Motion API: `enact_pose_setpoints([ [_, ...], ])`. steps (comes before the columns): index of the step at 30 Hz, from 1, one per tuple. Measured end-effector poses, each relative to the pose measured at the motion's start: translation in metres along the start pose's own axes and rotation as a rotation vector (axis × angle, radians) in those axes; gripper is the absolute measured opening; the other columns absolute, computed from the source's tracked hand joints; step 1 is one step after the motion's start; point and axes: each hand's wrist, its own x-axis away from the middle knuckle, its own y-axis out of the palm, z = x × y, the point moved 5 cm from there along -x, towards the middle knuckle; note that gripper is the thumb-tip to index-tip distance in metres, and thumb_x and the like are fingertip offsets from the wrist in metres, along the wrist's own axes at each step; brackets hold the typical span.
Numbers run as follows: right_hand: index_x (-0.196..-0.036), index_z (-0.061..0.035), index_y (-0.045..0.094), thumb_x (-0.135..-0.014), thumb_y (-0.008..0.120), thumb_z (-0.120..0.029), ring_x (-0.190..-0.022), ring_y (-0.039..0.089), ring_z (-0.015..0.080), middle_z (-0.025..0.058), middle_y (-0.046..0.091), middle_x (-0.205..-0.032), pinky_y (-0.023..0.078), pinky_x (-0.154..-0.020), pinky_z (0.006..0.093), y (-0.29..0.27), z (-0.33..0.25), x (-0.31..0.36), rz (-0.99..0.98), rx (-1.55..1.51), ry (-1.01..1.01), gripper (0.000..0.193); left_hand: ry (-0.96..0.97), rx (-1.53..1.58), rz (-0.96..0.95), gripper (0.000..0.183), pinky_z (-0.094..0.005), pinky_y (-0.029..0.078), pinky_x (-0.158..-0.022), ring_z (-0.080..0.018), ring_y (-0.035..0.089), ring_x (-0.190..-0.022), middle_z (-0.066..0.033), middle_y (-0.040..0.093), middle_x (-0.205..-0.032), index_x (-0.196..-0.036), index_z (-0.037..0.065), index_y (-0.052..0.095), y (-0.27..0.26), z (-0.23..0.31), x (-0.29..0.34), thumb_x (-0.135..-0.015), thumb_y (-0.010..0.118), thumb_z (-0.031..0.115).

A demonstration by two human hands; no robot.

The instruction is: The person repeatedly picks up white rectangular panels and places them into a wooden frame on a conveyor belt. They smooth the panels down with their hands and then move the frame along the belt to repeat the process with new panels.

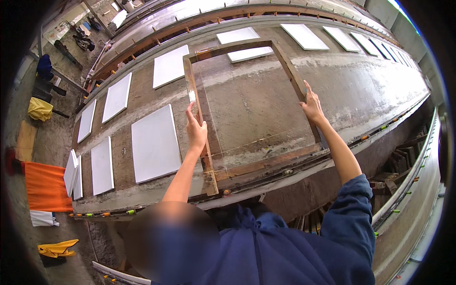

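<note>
A rectangular wooden frame (266, 163) is in front of me over the long grey table (342, 80). My left hand (194, 132) grips its left side bar, the forefinger pointing up along the wood. On the right side bar, my right hand (313, 105) holds on with its thumb inward and fingers on the outer side. Thin strings run along the frame's left and near sides. Through the opening I see the wet-looking tabletop and part of a white panel (250, 54) at the far end. Whether the frame rests flat or is slightly raised, I cannot tell.
White rectangular panels lie in rows, a large one (156, 143) left of the frame and others (304, 37) along the far side. Small coloured clips (365, 137) line the table's near edge. An orange cloth (47, 187) and a yellow bundle (41, 109) are at the left.
</note>
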Motion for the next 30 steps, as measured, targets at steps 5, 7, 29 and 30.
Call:
enact_pose_setpoints([
  [5,-0.143,-0.0123,0.018,-0.074,0.066,0.0,-0.101,0.05,0.0421,0.0268,0.055,-0.103,0.038,-0.089,0.0474,-0.001,0.008,0.007,-0.055,-0.112,0.032,0.085,-0.099,-0.011,-0.038,0.074,-0.0336,0.046,-0.053,-0.0196,0.055,-0.057,-0.0159,0.044,-0.131,-0.134,0.017,0.023,0.011,-0.005,0.009,-0.076,0.057,-0.011],
  [7,-0.142,-0.0123,0.018,-0.075,0.065,-0.001,-0.101,0.05,0.0423,0.0273,0.054,-0.103,0.039,-0.09,0.0473,-0.001,0.009,0.008,-0.066,-0.127,0.021,0.082,0.002,-0.039,0.033,0.07,-0.0374,0.047,-0.059,-0.0231,0.058,-0.063,-0.0191,0.046,-0.128,-0.131,0.017,0.025,0.011,0.0,0.013,-0.076,0.058,-0.011],
  [29,-0.144,-0.0157,0.009,-0.079,0.045,0.005,-0.115,0.043,0.042,0.0309,0.03,-0.135,0.039,-0.097,0.0452,0.012,-0.004,0.034,-0.169,0.56,-0.21,0.078,-0.028,-0.58,-0.079,0.055,-0.0487,0.047,-0.088,-0.0483,0.044,-0.114,-0.0308,0.026,-0.135,-0.131,0.013,0.03,0.03,0.002,0.034,-0.083,0.056,0.016],
  [30,-0.144,-0.0154,0.009,-0.08,0.046,0.003,-0.118,0.04,0.0424,0.0306,0.029,-0.136,0.037,-0.099,0.0461,0.013,-0.001,0.035,-0.171,0.552,-0.192,0.076,-0.02,-0.537,-0.064,0.055,-0.0491,0.047,-0.088,-0.0481,0.043,-0.115,-0.0301,0.026,-0.136,-0.131,0.013,0.03,0.03,0.0,0.035,-0.083,0.056,0.016],
])
